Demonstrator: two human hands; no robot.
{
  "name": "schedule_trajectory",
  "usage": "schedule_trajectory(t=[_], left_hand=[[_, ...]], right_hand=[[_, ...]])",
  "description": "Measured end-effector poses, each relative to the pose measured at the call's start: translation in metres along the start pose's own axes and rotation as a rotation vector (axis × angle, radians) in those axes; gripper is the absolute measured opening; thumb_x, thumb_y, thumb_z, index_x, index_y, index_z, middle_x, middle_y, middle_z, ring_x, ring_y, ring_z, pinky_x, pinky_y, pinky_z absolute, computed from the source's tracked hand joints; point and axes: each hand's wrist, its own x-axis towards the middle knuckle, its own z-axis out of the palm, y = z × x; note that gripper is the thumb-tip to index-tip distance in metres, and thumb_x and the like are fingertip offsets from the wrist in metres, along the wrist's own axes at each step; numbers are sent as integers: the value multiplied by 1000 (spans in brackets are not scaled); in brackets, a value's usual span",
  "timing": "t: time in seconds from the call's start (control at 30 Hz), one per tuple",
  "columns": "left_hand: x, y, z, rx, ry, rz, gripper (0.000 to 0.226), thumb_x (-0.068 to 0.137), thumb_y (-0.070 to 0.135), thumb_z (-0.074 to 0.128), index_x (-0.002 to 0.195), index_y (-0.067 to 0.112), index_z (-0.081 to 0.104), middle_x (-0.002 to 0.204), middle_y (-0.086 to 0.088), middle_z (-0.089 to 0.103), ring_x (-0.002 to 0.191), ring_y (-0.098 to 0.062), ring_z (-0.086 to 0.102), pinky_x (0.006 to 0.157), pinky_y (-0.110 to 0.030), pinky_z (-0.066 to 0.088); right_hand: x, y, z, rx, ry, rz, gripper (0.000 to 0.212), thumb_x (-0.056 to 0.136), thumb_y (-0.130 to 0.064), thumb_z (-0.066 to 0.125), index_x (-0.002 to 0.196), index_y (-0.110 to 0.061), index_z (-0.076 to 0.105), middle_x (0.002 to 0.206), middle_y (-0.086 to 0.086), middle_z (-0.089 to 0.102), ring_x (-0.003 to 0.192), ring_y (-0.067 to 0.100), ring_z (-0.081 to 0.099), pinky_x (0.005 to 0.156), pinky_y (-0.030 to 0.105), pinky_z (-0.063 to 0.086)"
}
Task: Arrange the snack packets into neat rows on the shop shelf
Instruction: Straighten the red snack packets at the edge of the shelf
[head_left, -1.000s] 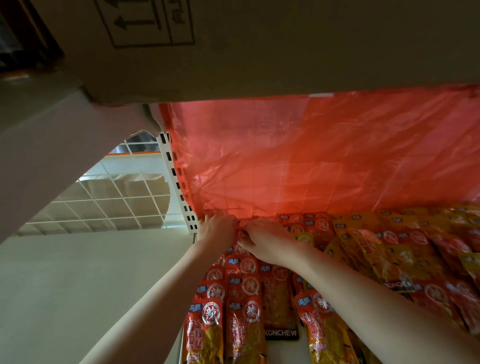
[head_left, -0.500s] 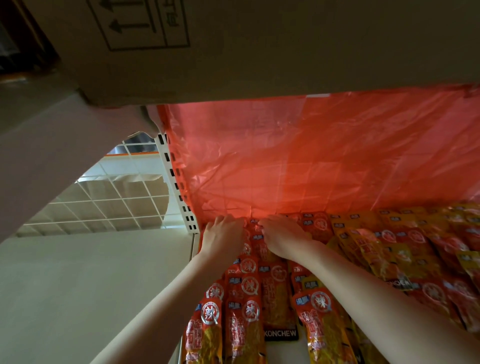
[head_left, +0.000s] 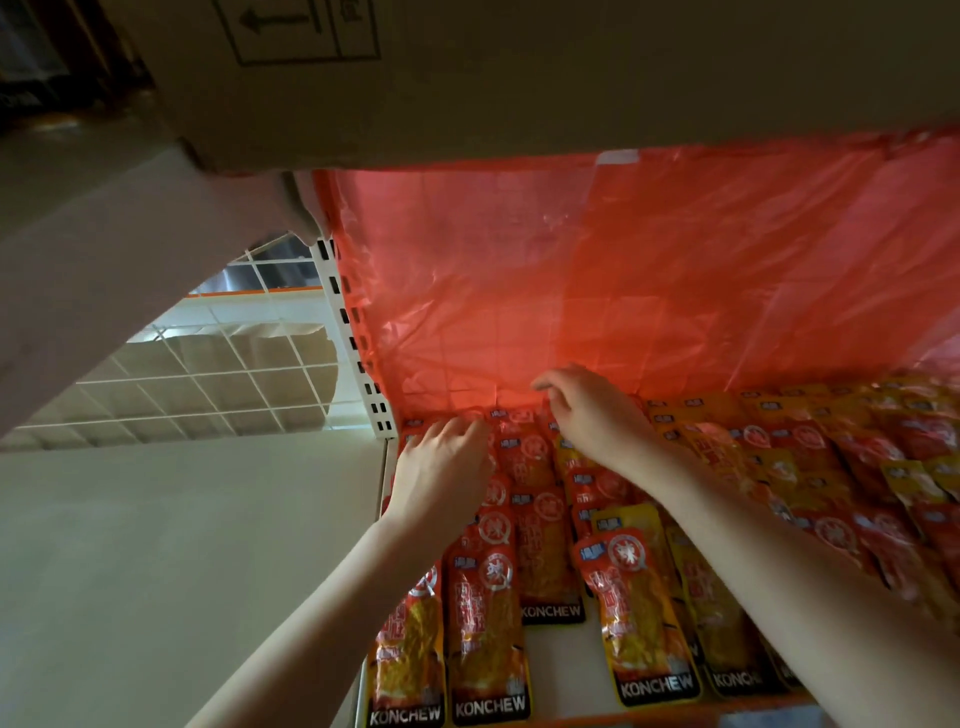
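Red and yellow snack packets (head_left: 540, 545) marked KONCHEW lie in overlapping rows on the white shelf (head_left: 561, 654). My left hand (head_left: 441, 467) rests on the back packets of the leftmost rows, fingers spread and bent down onto them. My right hand (head_left: 592, 410) is a little further back and to the right, lifted slightly, with its fingers loosely curled at the foot of the red sheet; whether it holds a packet is hidden. More packets (head_left: 841, 457) lie loosely heaped on the right.
A red plastic sheet (head_left: 623, 291) hangs as the back wall. A slotted white upright (head_left: 353, 338) and a wire grid (head_left: 208, 389) stand at the left. A cardboard box (head_left: 467, 67) overhangs from above.
Both hands have drawn apart at the back of the shelf. The right hand has lifted up to the red sheet. The left hand has stayed on the back packets.
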Motion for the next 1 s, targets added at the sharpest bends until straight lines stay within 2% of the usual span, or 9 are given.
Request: schedule_trajectory(t=[0.1, 0.2, 0.33, 0.43, 0.53, 0.63, 0.77, 0.87, 1.0], left_hand=[[-15, 18, -3, -17, -3, 42, 22, 90, 23, 49, 111, 21, 57, 107, 3, 63, 98, -21, 59, 76, -37, 50], [-31, 38, 5, 25, -43, 136, 20, 79, 28, 66, 98, 22, 63, 93, 3, 66, 85, -20, 64, 67, -36, 53], [-58, 55, 30, 157, -182, 225, 59, 48, 41, 83, 99, 17, 67, 95, 2, 67, 87, -22, 64, 68, -37, 54], [-73, 60, 40, 222, -213, 219, 83, 38, 37, 85, 113, 8, 64, 103, -3, 66, 93, -24, 63, 74, -38, 55], [-73, 58, 43, 206, -157, 227, 79, 39, 26, 85, 113, 8, 65, 109, -6, 65, 98, -25, 63, 73, -39, 56], [-70, 58, 41, 178, -137, 240, 71, 43, 29, 86, 109, 13, 67, 113, -4, 64, 103, -24, 63, 75, -37, 55], [-65, 60, 38, 146, -114, 209, 65, 48, 30, 86, 108, 17, 68, 112, -2, 66, 101, -23, 64, 73, -36, 55], [-62, 63, 37, 139, -125, 169, 69, 47, 23, 86, 113, 17, 65, 114, -1, 64, 105, -25, 63, 72, -38, 55], [-65, 71, 30, 97, -141, 115, 66, 49, 21, 86, 112, 21, 63, 116, 2, 62, 105, -24, 61, 78, -39, 53]], right_hand=[[-25, -9, -19, 49, 77, -26, 26, 97, -9, 45, 117, -9, 61, 114, 2, 63, 74, -20, 53, 64, -1, 37], [-65, -14, -25, 75, 130, -47, 23, 96, -8, 48, 112, -9, 64, 86, -11, 63, 57, -18, 49, 51, 2, 35], [-112, -10, -15, 21, 97, -29, 23, 95, -11, 50, 113, -15, 64, 105, -8, 64, 73, -14, 50, 66, 2, 39], [-140, -4, -5, -24, 77, -25, 24, 93, -15, 52, 114, -18, 62, 110, -9, 59, 95, 1, 57, 80, 16, 48], [-159, -4, 5, -77, 83, -28, 26, 87, -15, 61, 113, -17, 63, 111, -5, 57, 104, 13, 57, 85, 28, 52], [-170, 1, 9, -122, 97, -24, 27, 85, -17, 63, 112, -15, 64, 114, -4, 57, 106, 17, 57, 84, 33, 53], [-178, 8, 9, -92, 66, 11, 35, 84, -19, 67, 117, -15, 60, 122, -3, 53, 112, 17, 55, 88, 29, 51], [-181, 14, 9, -55, 34, 6, 42, 85, -23, 65, 125, -14, 54, 126, -1, 52, 115, 17, 53, 94, 20, 40], [-179, 20, 8, -1, 11, 8, 41, 87, -15, 63, 127, -17, 51, 124, -2, 51, 116, 16, 50, 97, 22, 39]])
